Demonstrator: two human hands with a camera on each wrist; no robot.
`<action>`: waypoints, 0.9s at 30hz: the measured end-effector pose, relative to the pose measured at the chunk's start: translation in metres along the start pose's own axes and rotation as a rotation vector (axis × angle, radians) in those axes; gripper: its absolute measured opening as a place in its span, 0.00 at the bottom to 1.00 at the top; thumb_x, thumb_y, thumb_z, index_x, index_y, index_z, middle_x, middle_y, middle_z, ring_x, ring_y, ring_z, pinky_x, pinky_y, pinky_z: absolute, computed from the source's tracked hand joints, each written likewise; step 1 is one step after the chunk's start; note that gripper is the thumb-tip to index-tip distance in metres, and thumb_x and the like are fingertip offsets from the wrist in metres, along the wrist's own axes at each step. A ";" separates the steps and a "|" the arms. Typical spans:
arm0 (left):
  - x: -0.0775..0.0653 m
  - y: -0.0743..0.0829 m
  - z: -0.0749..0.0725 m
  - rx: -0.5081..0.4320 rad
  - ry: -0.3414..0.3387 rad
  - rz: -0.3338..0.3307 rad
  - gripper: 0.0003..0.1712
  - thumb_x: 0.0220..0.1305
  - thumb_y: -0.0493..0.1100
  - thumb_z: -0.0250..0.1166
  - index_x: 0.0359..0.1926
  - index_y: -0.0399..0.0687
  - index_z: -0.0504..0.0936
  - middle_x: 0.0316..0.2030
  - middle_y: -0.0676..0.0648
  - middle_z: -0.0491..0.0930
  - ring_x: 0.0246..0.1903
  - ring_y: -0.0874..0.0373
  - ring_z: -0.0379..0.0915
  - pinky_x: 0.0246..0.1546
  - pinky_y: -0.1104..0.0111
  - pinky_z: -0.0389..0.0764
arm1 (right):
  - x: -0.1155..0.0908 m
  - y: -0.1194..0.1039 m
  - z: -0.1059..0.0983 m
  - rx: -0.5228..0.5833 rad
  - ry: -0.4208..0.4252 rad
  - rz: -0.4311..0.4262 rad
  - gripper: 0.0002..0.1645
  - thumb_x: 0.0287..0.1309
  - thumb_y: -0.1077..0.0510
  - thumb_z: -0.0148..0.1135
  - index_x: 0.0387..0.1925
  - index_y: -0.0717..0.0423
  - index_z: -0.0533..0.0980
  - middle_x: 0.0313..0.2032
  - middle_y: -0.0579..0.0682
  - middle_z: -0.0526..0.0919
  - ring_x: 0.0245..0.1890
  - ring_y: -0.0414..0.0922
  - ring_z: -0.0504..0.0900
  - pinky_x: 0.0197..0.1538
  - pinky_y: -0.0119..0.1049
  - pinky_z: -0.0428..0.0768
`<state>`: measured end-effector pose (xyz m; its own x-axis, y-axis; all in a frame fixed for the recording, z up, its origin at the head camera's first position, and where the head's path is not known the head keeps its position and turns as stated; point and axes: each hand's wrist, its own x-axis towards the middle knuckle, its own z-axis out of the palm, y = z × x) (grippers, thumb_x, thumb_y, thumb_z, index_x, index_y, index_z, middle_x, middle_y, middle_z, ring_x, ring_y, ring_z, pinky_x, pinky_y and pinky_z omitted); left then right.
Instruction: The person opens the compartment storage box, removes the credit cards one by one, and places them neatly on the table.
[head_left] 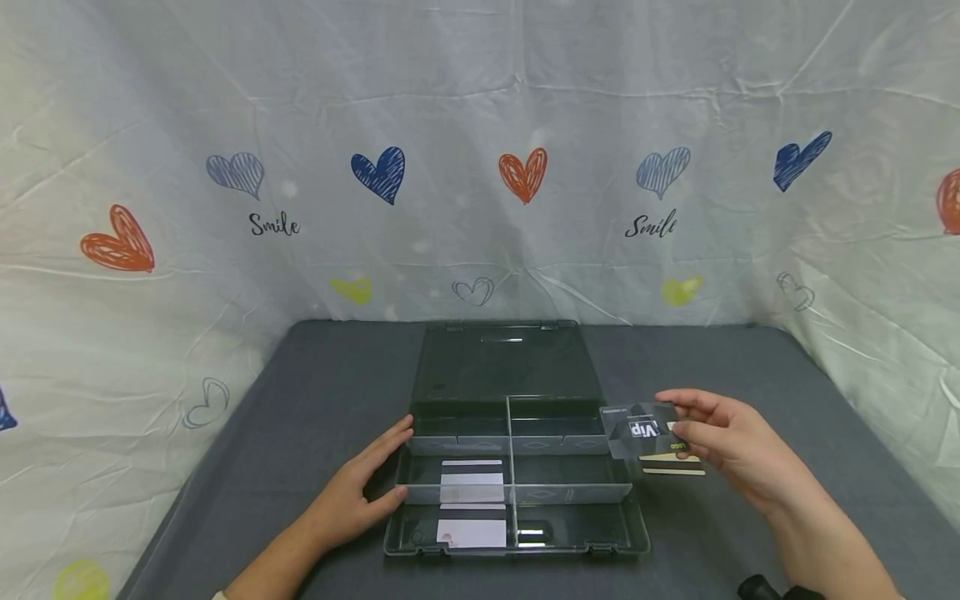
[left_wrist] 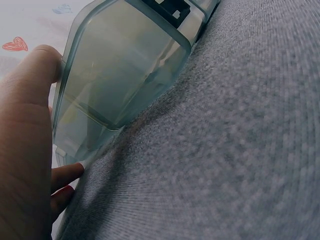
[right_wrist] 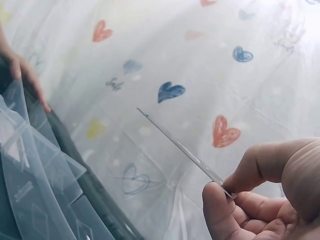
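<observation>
A clear plastic box (head_left: 572,494) with dividers stands on the table, its lid laid back. My left hand (head_left: 352,487) rests against its left side, fingers and thumb apart; in the left wrist view, thumb and fingertips touch the box wall (left_wrist: 120,65). My right hand (head_left: 723,442) pinches a see-through card (head_left: 630,432) marked "Vip" and "LOGO", held above the box's right edge. The right wrist view shows that card (right_wrist: 182,149) edge-on between thumb and fingers. Two white cards with dark stripes, one nearer (head_left: 471,533) and one farther (head_left: 471,469), lie in left compartments.
Another striped card (head_left: 672,470) lies on the table right of the box, partly hidden by the held card. The open lid (head_left: 502,367) lies toward the back. A grey cloth (head_left: 337,367) covers the table. Behind hangs a curtain (head_left: 450,117) with printed hearts.
</observation>
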<state>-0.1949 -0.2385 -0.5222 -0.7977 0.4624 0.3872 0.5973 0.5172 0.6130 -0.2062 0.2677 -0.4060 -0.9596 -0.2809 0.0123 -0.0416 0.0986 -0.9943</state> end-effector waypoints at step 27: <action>-0.001 0.001 -0.001 0.001 -0.006 -0.003 0.42 0.68 0.43 0.69 0.78 0.46 0.62 0.78 0.46 0.57 0.76 0.53 0.53 0.70 0.76 0.54 | 0.001 0.014 -0.060 0.100 0.130 0.038 0.25 0.72 0.72 0.45 0.45 0.42 0.82 0.38 0.43 0.83 0.30 0.38 0.81 0.31 0.32 0.76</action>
<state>-0.1936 -0.2385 -0.5213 -0.7987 0.4653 0.3815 0.5953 0.5192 0.6132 -0.2240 0.3260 -0.4132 -0.9881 -0.1527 -0.0183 0.0170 0.0094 -0.9998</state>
